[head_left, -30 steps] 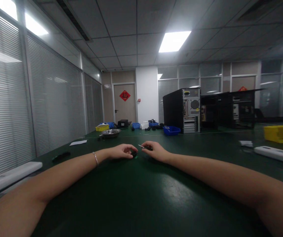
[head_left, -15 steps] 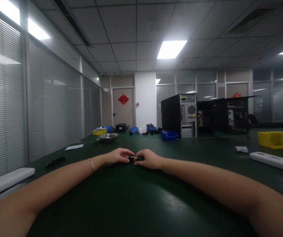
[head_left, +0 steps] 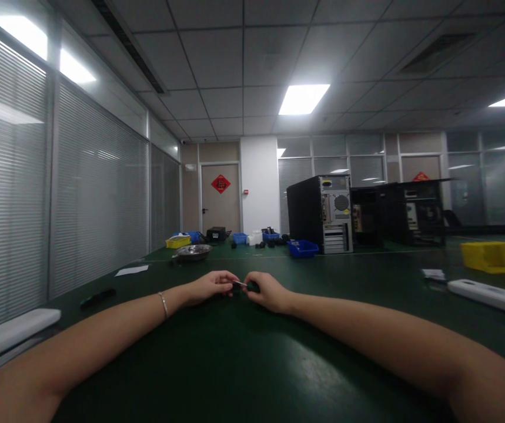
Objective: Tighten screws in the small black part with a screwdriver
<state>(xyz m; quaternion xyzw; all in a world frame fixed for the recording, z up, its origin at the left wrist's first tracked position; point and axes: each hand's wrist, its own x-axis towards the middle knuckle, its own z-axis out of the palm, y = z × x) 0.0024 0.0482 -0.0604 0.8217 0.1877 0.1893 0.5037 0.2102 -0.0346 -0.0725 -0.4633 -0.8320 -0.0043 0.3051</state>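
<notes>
My right hand [head_left: 270, 292] is closed around the dark green handle of a small screwdriver [head_left: 253, 287]. Its thin bright shaft points left, toward my other hand. Across from it, my left hand [head_left: 214, 285] has its thumb and fingers pinched on a small dark part [head_left: 236, 288], too small and dim to name. The shaft's tip reaches the left fingertips, and whether it touches the part cannot be seen. Both hands are low over the green table [head_left: 217, 358], at the middle of the view.
A metal bowl [head_left: 193, 252], paper sheet [head_left: 131, 270] and dark green tool [head_left: 97, 298] lie left. Ahead are a blue bin [head_left: 303, 248] and computer towers [head_left: 318, 214]. Rightward are a yellow bin [head_left: 497, 257] and long white bar [head_left: 494, 298]; another white bar [head_left: 16, 329] lies near left.
The whole view has shifted, so the room sits slightly lower in it. My right hand has drawn a little to the right with the screwdriver, whose shaft now slants more.
</notes>
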